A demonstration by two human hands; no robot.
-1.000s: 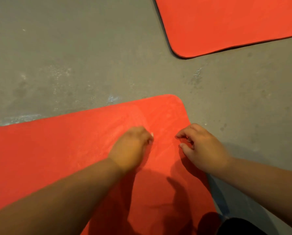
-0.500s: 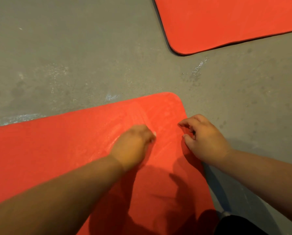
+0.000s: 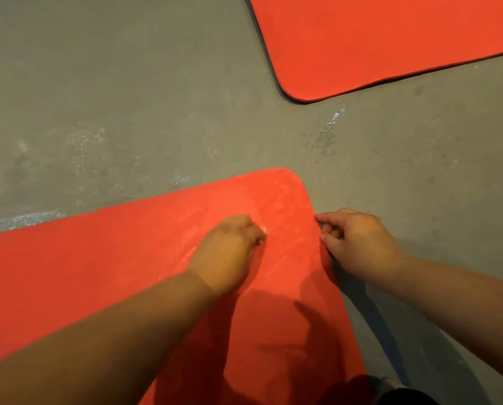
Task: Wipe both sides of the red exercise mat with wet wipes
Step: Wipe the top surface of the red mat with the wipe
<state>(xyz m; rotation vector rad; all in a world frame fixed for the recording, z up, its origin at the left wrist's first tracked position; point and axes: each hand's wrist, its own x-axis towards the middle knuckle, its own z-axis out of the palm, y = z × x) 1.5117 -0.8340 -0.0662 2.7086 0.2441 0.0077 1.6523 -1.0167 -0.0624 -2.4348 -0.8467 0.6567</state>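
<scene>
mat lies flat on floor, looks soft, light and floppy, best lifted at its right edge, where right hand pinches it while left hand curls tight round a barely seen wipe.

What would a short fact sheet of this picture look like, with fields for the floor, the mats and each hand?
floor: grey, with pale scuffs
near mat: red, lying flat, rounded corner, shiny streaks near that corner
far mat: red, lying flat at top right, apart from the near mat
left hand: fingers curled, pressing down on the near mat; a white sliver at the fingertips, likely the wet wipe
right hand: pinches the near mat's right edge
</scene>
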